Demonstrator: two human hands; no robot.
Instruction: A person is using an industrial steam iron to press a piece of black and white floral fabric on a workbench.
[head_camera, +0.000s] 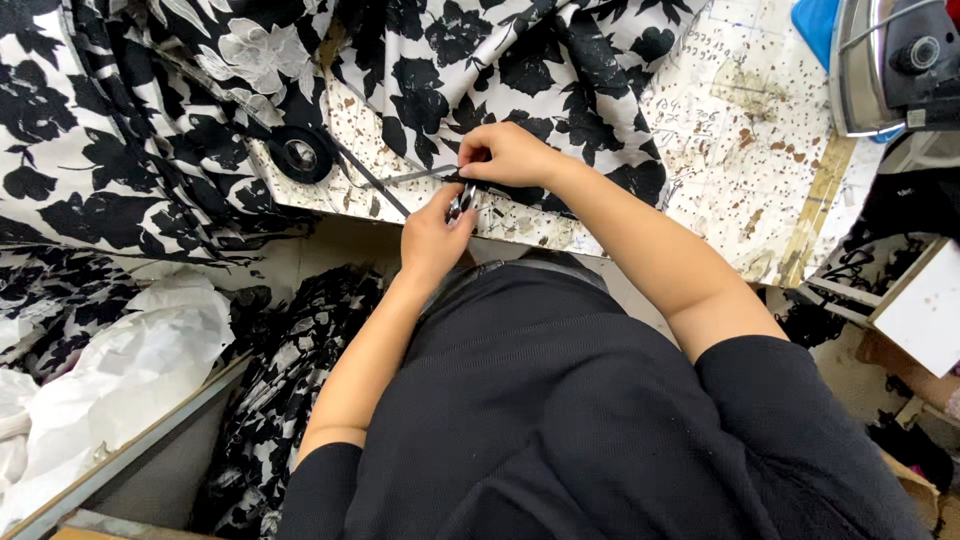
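the two hands meet at the near edge of the table (740, 150) — left hand (432, 238) nearer, right hand (510, 155) just beyond. the tape roll (300, 155) lies to their left, fabric (480, 60) behind, the iron (895, 65) far right.

A pale worktable (745, 130) flecked with brown scorch marks carries black-and-white floral fabric (480, 60) from 9 to 12 o'clock. 1 roll of black tape (301, 154) lies at 10 o'clock, 1 iron (890, 65) at 2 o'clock.
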